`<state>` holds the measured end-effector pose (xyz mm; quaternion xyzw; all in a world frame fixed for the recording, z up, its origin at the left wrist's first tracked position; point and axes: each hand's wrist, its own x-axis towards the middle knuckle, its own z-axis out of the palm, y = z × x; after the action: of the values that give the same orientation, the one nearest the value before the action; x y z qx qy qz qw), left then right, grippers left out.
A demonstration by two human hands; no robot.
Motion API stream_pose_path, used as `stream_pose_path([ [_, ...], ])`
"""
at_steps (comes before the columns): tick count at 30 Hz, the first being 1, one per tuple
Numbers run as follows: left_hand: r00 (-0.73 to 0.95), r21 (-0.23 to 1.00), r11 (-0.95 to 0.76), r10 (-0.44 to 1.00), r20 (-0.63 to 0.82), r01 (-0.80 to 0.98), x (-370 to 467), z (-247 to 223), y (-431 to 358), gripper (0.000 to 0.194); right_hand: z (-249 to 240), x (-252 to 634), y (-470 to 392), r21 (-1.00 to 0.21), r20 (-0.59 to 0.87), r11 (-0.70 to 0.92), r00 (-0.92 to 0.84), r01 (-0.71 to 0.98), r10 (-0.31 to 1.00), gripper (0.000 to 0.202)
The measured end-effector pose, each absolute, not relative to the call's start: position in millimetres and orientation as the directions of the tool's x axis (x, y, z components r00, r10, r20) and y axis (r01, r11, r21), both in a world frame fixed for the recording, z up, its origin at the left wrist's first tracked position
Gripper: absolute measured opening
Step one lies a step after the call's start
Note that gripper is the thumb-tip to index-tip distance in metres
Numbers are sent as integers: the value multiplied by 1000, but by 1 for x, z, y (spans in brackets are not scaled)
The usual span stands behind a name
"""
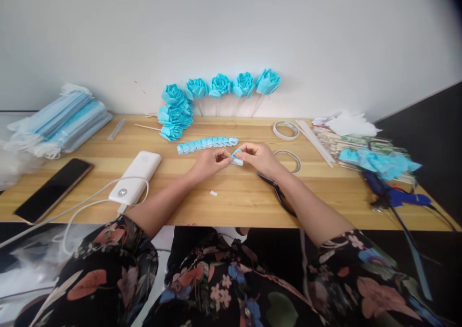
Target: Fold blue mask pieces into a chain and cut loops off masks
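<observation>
Near the middle of the wooden table, a small blue and white folded piece [237,160] is pinched in the fingers of my right hand [257,156]. The fingertips of my left hand [212,161] are closed at the left edge of the same piece. Just behind my hands lies a row of folded blue pieces [207,144]. A small white scrap [213,193] rests on the table in front of them. Black scissors [279,197] lie partly under my right forearm.
Blue flowers on sticks [220,85] stand along the wall. Stacked masks [68,120], a phone [54,190] and a power bank [135,177] with cable are left. Tape rolls [286,130], sticks, blue scraps [380,162] and a blue glue gun [400,196] are right.
</observation>
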<state>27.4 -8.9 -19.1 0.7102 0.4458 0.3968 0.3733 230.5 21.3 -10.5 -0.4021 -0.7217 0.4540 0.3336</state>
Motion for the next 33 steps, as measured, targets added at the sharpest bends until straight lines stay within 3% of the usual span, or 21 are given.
stream_pose_path([
  [3,265,896,-327,931,250,300,25,-19,-7,26,-9,231,26,-927,173,288,-407,239,897,30],
  [8,147,929,-269,960,238,252,18,-20,-1,29,13,248,39,-939,256,290,-186,186,948,33],
  [14,142,935,-271,959,244,229,18,-23,0,29,39,283,12,-927,264,278,-88,251,960,28],
  [20,188,936,-273,954,234,222,21,-26,-3,28,6,310,-48,-962,184,151,132,227,974,25],
  [26,189,939,-272,954,234,212,21,-32,1,30,-29,312,-81,-964,197,100,412,246,889,27],
  [33,198,948,-240,960,199,211,21,-34,1,34,-34,303,-81,-920,198,51,348,390,916,28],
])
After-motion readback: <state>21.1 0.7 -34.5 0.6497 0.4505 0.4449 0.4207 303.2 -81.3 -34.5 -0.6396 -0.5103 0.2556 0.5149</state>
